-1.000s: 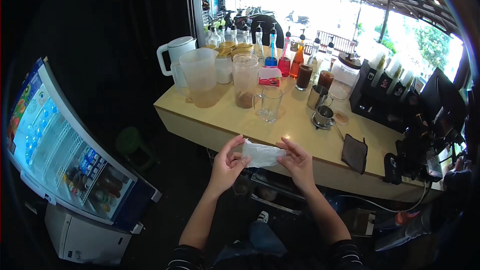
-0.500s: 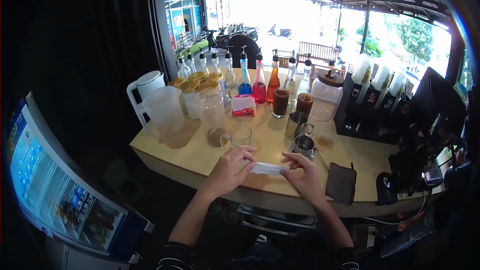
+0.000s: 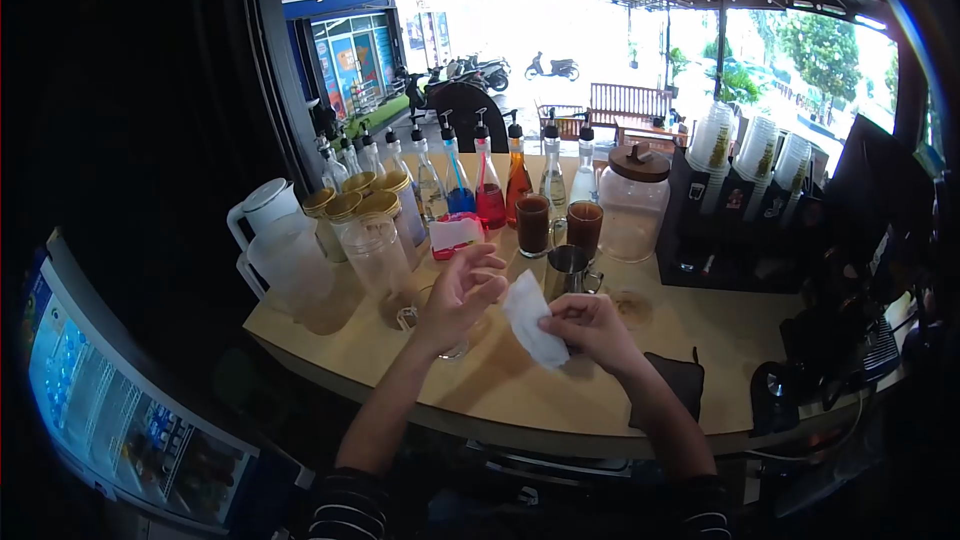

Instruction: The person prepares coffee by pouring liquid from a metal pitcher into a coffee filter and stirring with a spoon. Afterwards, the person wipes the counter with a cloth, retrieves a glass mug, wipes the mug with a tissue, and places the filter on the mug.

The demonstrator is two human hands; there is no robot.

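Note:
My right hand [image 3: 592, 332] pinches a white tissue [image 3: 533, 322] between thumb and fingers, and the tissue hangs tilted above the counter. To its left my left hand [image 3: 462, 302] is raised, fingers apart and holding nothing, a small gap from the tissue. Behind that hand and wrist a clear glass mug [image 3: 455, 349] is mostly hidden. A red and pink tissue pack [image 3: 457, 237] with white paper on top lies just beyond my left fingertips. Past the tissue stands a steel pitcher [image 3: 567, 268], close to two glasses of brown drink, one left [image 3: 533, 227] and one right [image 3: 585, 224].
Several pump bottles [image 3: 489, 190] line the back of the wooden counter [image 3: 500, 395]. Gold-lidded jars [image 3: 381, 208] and plastic pitchers [image 3: 290, 265] stand left. A large lidded jar [image 3: 634, 205], a black cup rack [image 3: 725, 230] and a dark cloth [image 3: 668, 387] are right.
The tissue was stretched flat between both hands. My left hand has let go and risen with spread fingers, while my right hand now holds the tissue alone, tilted up. The view has shifted.

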